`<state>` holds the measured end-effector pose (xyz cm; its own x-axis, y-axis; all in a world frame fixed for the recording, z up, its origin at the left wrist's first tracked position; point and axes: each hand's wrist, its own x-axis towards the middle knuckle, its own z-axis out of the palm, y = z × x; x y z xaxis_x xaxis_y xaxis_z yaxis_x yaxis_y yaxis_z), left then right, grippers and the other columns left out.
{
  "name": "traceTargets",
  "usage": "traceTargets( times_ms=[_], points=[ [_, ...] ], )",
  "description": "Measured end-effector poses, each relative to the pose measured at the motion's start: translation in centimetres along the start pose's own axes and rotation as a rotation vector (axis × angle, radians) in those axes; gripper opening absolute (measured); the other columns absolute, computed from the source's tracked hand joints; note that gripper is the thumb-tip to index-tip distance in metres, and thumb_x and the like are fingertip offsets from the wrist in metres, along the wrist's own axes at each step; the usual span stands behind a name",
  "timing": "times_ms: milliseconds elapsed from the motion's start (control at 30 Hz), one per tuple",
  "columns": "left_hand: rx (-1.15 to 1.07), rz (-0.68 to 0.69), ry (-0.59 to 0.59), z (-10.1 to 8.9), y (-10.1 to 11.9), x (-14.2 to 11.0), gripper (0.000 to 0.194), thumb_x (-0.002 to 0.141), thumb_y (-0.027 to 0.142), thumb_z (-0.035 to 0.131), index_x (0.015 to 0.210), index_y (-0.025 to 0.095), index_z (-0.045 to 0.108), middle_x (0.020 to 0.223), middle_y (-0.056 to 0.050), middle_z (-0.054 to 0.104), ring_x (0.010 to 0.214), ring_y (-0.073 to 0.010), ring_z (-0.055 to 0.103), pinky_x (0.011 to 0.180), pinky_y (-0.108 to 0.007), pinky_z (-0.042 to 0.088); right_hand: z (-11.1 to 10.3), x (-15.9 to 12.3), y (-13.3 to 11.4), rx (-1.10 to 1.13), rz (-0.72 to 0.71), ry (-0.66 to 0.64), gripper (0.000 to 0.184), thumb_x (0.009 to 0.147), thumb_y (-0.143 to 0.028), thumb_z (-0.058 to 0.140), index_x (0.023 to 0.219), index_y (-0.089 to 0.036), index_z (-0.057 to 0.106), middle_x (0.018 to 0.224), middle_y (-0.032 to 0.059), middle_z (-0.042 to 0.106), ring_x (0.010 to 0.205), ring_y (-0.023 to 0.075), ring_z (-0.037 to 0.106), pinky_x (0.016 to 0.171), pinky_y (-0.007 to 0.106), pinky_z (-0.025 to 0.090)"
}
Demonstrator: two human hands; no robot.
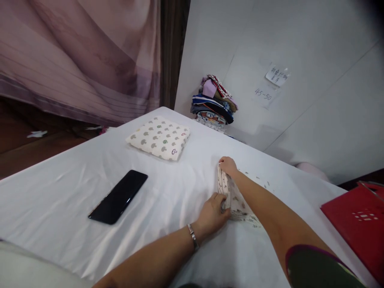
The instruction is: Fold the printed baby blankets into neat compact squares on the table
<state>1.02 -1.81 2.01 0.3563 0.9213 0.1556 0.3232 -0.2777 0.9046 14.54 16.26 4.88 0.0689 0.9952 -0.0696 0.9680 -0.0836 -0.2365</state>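
A pale wall (294,36) rises beyond the fingers, ahead and to the right. A pink curtain (90,48) hangs far off to their left. Beneath the fingers spreads a table (171,192) covered in white fabric. A red bag-like item (351,216) with a pale print is well to their right. Past them, by the wall, stands a pile of clothes (213,102). A folded mushroom-print cloth (160,138) lies ahead and left, well apart from the fingers. The patterned cloth (236,198), in several layers, is on the table, directly at the fingers. A black phone (118,196) lies flat to their left. The left hand (211,212) has thumb and fingers clamped on the patterned cloth's near part; the right hand (228,165) has its fingers closed on the far end. A silver bracelet (193,237) is worn just behind the left hand's fingers.
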Motion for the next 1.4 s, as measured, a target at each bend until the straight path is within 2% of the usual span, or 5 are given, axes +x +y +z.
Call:
traceTargets(
  times_ms=[200, 333, 600, 1167, 1400],
  points=[
    [-0.040, -0.043, 0.007, 0.0, -0.2, 0.0, 0.025, 0.072, 0.020, 0.055, 0.097, 0.018, 0.056, 0.094, -0.005, 0.057, 0.083, -0.0171, 0.053, 0.076, -0.029, 0.042, -0.7, -1.3, 2.0, 0.302, -0.036, 0.057, 0.036, 0.076, -0.032, 0.052, 0.105, -0.016, 0.067, 0.096, 0.0048, 0.070, 0.082, 0.0163, 0.063, 0.075, 0.026, 0.047],
    [-0.051, -0.040, 0.016, 0.1, -0.2, 0.1, 0.026, 0.071, 0.019, 0.055, 0.097, 0.018, 0.056, 0.094, -0.004, 0.057, 0.082, -0.0164, 0.052, 0.076, -0.029, 0.042, -0.6, -3.7, 3.5, 0.364, -0.026, 0.190, 0.050, 0.085, -0.041, 0.036, 0.120, -0.013, 0.057, 0.121, 0.0105, 0.059, 0.108, 0.0210, 0.055, 0.092, 0.034, 0.042],
    [-0.033, -0.053, 0.045, 0.2, -0.3, 0.3, 0.021, 0.071, 0.019, 0.053, 0.092, 0.019, 0.053, 0.089, -0.003, 0.057, 0.080, -0.0158, 0.052, 0.075, -0.028, 0.042, 3.5, -5.9, 2.1, -0.044, -0.155, 0.042, 0.057, 0.092, -0.043, 0.027, 0.142, -0.016, 0.031, 0.149, 0.0074, 0.026, 0.138, 0.0231, 0.017, 0.111, 0.044, 0.010],
    [-0.069, -0.153, 0.020, -0.5, -0.1, 0.7, 0.036, 0.074, 0.028, 0.053, 0.108, 0.018, 0.046, 0.078, 0.001, 0.055, 0.070, -0.0156, 0.055, 0.070, -0.031, 0.043, 1.6, -8.9, 0.4, 0.173, -0.187, -0.076, 0.065, 0.090, -0.054, 0.028, 0.144, -0.018, 0.024, 0.153, 0.0082, 0.011, 0.141, 0.0215, 0.003, 0.111, 0.047, 0.004],
    [-0.051, -0.186, 0.000, -0.7, -0.2, 0.8, 0.042, 0.073, 0.032, 0.054, 0.112, 0.018, 0.045, 0.076, 0.001, 0.055, 0.069, -0.0166, 0.056, 0.067, -0.031, 0.044, -1.8, -12.0, 5.7, 0.145, -0.081, 0.055, 0.067, 0.090, -0.056, 0.027, 0.144, -0.017, 0.024, 0.152, 0.0093, 0.012, 0.140, 0.0221, 0.005, 0.111, 0.045, 0.001]
  ],
)
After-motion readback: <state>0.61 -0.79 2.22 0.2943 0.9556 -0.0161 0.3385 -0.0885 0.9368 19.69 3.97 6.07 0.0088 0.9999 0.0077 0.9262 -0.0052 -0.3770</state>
